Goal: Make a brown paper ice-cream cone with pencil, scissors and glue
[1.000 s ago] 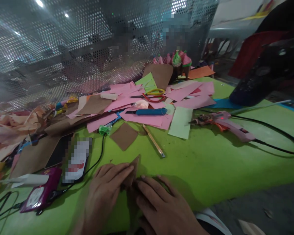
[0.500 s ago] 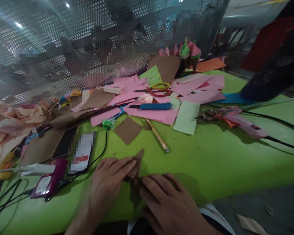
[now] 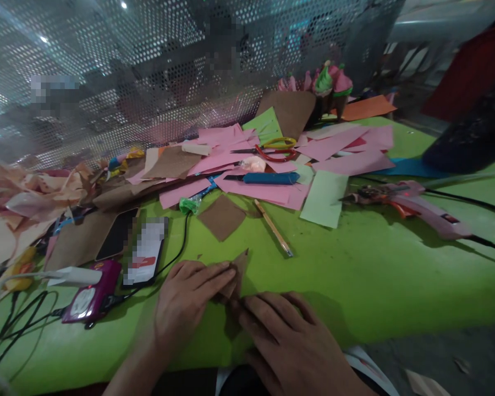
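Observation:
Near the front edge of the green table, a small piece of brown paper (image 3: pixel 240 275) is folded to a sharp point that faces away from me. My left hand (image 3: pixel 196 286) presses on its left side, fingers together and thumb hidden. From the right, the fingertips of my right hand (image 3: pixel 278 324) close on the paper's near corner, and they cover most of that part. A flat brown paper square (image 3: pixel 221 217) lies beyond my hands, with a pencil-like yellow stick (image 3: pixel 273 228) to its right.
A pink glue gun (image 3: pixel 416 206) with a black cord lies at the right. Scissors (image 3: pixel 276 149) and a blue cutter knife (image 3: pixel 268 177) rest on pink paper sheets (image 3: pixel 226 144). At the left are a phone (image 3: pixel 146 250) and a purple power adapter (image 3: pixel 91 294). A perforated metal screen (image 3: pixel 119 99) stands behind.
The view has shifted slightly, so the table's things appear a little farther right. Both hands stay on the folded brown paper in nearly the same pose.

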### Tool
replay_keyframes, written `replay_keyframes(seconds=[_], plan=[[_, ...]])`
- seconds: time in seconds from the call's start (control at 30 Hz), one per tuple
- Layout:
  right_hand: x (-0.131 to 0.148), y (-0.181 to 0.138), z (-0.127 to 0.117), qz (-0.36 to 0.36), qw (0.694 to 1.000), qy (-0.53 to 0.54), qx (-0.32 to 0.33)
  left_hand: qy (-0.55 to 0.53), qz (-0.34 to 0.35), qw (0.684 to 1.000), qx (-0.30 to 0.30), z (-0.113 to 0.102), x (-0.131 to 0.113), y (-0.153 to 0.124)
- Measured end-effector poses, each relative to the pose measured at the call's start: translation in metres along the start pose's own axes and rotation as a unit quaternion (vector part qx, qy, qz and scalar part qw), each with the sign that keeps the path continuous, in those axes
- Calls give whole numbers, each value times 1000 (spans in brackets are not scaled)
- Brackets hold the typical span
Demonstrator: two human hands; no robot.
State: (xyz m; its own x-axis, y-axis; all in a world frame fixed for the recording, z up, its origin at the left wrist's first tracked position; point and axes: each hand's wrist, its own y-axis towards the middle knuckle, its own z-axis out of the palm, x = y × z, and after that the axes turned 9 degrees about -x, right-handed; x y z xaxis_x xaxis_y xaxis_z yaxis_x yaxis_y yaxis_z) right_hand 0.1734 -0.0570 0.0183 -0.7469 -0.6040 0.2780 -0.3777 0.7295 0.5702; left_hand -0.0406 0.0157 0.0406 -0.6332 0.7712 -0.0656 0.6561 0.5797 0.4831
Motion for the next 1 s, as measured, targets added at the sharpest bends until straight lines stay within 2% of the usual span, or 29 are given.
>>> replay_keyframes(seconds=[0.17, 0.53, 1.0], plan=[[-1, 0, 0, -6, 1000, -8, -8, 0, 2, 1000, -12, 3, 3, -3], [-1, 0, 1, -8, 1000, -14, -10, 31, 43, 999, 0, 3, 8, -6], [-4, -2, 0, -20, 1000, -21, 2, 30, 43, 999, 0, 9, 7, -10]])
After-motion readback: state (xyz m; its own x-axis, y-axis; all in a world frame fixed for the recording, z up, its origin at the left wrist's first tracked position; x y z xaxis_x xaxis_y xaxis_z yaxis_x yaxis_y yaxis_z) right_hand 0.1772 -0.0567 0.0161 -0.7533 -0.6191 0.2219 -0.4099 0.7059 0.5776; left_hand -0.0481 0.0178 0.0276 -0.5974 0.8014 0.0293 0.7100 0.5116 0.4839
